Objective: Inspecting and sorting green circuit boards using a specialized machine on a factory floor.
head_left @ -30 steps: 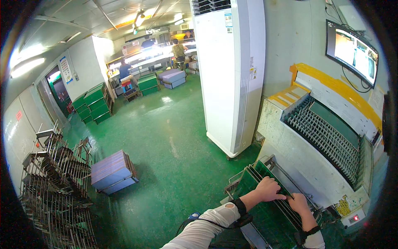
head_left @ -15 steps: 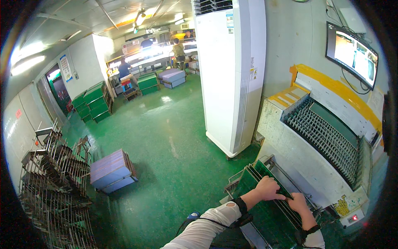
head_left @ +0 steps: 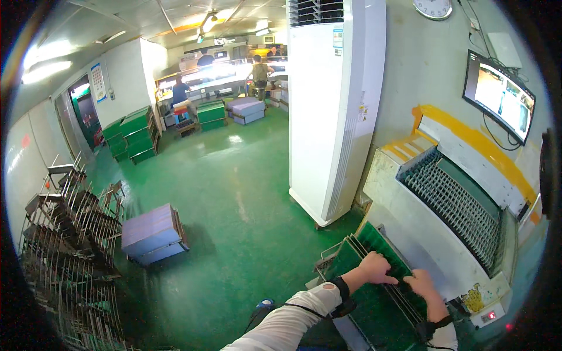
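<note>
Several thin green boards [head_left: 383,324] stand on edge in a metal rack low at the right, in front of me. My left hand [head_left: 376,269] is closed over the top edges of the boards, fingers on the far side and thumb reaching right. Just to its right, my right hand [head_left: 421,285] is closed on the same green board [head_left: 372,237], which stands taller than the rest and leans toward the machine. The fingertips are partly hidden behind the edges, so how many boards each hand pinches is unclear.
A machine with a roller conveyor bed [head_left: 453,202] stands beyond the rack at right, below a wall screen [head_left: 500,93]. A tall white air conditioner [head_left: 331,128] is ahead. Left are a stack of purple-grey panels [head_left: 153,231] and wire racks [head_left: 70,234]. People sit at a far bench.
The board at my hands has risen and tipped toward the machine, and my right hand has shifted slightly right. My view has tilted up a little, bringing the wall clock into sight.
</note>
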`<state>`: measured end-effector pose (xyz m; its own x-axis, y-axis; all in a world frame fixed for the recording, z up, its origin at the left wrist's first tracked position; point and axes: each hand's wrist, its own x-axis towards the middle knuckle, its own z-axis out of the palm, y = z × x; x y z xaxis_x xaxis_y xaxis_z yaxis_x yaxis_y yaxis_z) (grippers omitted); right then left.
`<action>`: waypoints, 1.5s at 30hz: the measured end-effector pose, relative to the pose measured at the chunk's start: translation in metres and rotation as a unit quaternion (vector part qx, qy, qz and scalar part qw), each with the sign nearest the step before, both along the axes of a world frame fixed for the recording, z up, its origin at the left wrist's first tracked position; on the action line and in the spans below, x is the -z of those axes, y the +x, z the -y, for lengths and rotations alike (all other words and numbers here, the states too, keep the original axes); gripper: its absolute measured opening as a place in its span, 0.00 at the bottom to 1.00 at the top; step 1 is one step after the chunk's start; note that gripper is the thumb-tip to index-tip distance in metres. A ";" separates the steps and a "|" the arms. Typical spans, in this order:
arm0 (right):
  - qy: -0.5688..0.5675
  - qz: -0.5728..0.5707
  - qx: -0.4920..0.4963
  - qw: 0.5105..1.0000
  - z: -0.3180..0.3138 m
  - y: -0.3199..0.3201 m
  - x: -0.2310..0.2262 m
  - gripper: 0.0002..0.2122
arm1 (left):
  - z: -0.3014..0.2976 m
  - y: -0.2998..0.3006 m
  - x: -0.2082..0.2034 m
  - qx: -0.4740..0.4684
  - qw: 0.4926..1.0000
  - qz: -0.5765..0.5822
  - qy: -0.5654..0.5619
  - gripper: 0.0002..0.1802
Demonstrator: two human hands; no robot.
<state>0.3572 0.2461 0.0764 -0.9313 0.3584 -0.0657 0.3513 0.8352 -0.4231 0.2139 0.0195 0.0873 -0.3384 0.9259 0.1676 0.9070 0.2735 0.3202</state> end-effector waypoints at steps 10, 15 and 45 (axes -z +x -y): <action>0.012 -0.009 0.000 1.000 -0.019 -0.001 -0.131 0.18 | 0.005 -0.005 0.012 -0.007 0.999 0.013 0.047 0.42; 0.077 -0.205 0.003 0.976 -0.081 0.031 -0.187 0.14 | -0.001 -0.004 0.012 0.004 0.998 0.014 0.060 0.39; -0.606 -0.552 0.236 0.522 -0.236 0.015 0.002 0.11 | -0.013 -0.001 -0.008 0.017 1.000 -0.005 0.000 0.41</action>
